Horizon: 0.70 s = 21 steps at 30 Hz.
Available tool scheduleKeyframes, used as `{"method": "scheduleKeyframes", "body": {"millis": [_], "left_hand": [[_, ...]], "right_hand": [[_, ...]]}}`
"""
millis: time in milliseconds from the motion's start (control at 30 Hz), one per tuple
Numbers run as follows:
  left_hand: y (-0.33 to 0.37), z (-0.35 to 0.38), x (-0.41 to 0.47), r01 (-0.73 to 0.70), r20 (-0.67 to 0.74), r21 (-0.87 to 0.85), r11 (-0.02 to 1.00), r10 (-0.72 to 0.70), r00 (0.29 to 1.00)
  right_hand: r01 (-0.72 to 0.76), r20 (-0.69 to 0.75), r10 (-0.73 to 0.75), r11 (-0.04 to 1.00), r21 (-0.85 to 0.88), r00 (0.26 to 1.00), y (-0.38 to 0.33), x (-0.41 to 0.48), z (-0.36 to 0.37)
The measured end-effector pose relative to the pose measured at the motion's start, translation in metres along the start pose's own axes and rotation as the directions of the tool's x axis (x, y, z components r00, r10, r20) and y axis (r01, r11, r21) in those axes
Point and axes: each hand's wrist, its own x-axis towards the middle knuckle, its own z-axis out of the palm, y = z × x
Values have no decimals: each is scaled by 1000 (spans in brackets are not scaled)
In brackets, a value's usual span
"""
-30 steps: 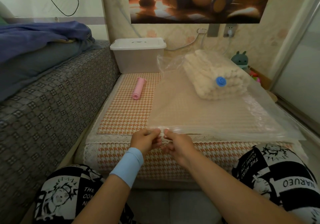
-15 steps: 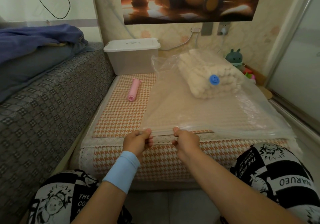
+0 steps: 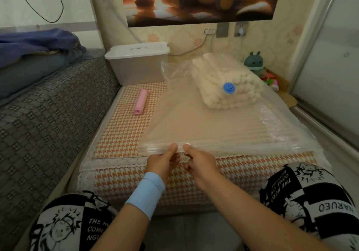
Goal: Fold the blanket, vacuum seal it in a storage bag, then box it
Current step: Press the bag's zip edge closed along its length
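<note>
A folded cream blanket [image 3: 225, 83] lies inside a clear vacuum storage bag [image 3: 194, 126] spread flat on the orange houndstooth mattress [image 3: 120, 132]. A blue valve [image 3: 229, 88] sits on the bag over the blanket. My left hand [image 3: 163, 160] and my right hand [image 3: 200, 162] each pinch the bag's zip strip [image 3: 242, 146] at the near edge, thumbs on top, close together left of the strip's middle. A pink cylindrical pump [image 3: 141, 101] lies on the mattress left of the bag. A lidded translucent storage box [image 3: 138, 62] stands at the mattress's far end.
A grey patterned sofa [image 3: 48, 118] with a blue blanket [image 3: 37, 42] runs along the left. A green toy figure [image 3: 253, 63] and small bright items sit at the far right near a sliding door [image 3: 330, 75]. My knees in printed trousers flank the mattress's near end.
My hands were apart on the zip strip half a second ago and have come close together again. The camera has shifted slightly; the bag and blanket have stayed put.
</note>
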Motion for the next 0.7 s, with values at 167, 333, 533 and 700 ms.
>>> {"method": "scheduleKeyframes", "body": {"millis": [167,333,533,700], "left_hand": [[-5,5,-1,-44,-38,82,996,48,998],[-3,6,-4,-1,-80,0,1000,1,997],[4,-1,2,31,-104,-110,993,-43,994],[7,-7,9,35,-148,-169,985,-61,987]], "right_hand": [[-25,8,25,999,41,1000,3,-1,2],[-59,-79,72,987,149,994,-5,2,-1],[-53,-131,81,978,202,988,-17,11,-17],[-4,-215,63,964,265,975,-24,21,-38]]}}
